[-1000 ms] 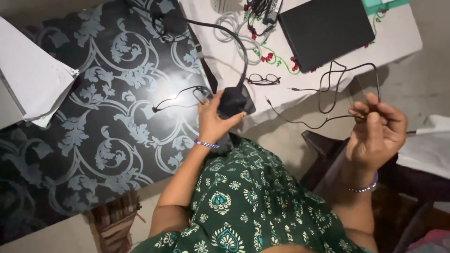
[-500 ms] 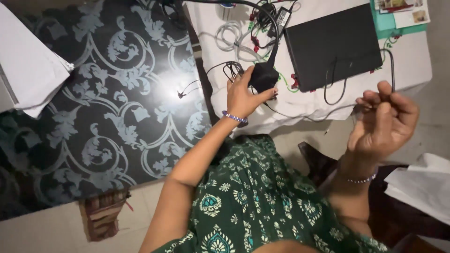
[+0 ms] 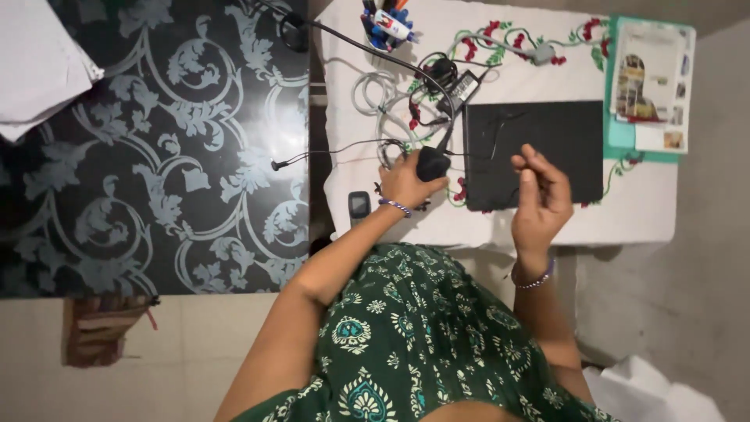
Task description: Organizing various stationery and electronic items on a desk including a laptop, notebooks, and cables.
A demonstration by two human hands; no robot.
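Note:
My left hand (image 3: 406,181) grips a black power adapter block (image 3: 432,163) on the white embroidered tablecloth (image 3: 625,211), its thick black cord (image 3: 367,48) running up and left. A thin black wire (image 3: 312,155) trails left from that hand onto the dark table. My right hand (image 3: 541,199) hovers over the closed black laptop (image 3: 574,141), fingers pinched on a thin black wire (image 3: 500,133) that lies across the lid.
A dark table with pale floral pattern (image 3: 156,156) lies at left, with white papers (image 3: 39,62) on its corner. On the cloth sit coiled white cables (image 3: 375,94), another black adapter (image 3: 462,84), a small phone (image 3: 358,206), pens (image 3: 384,23) and a booklet (image 3: 648,74).
Both hands have moved up over the clothed table. The adapter went from the dark table's edge onto the cloth; my right hand carried the thin wire in over the laptop.

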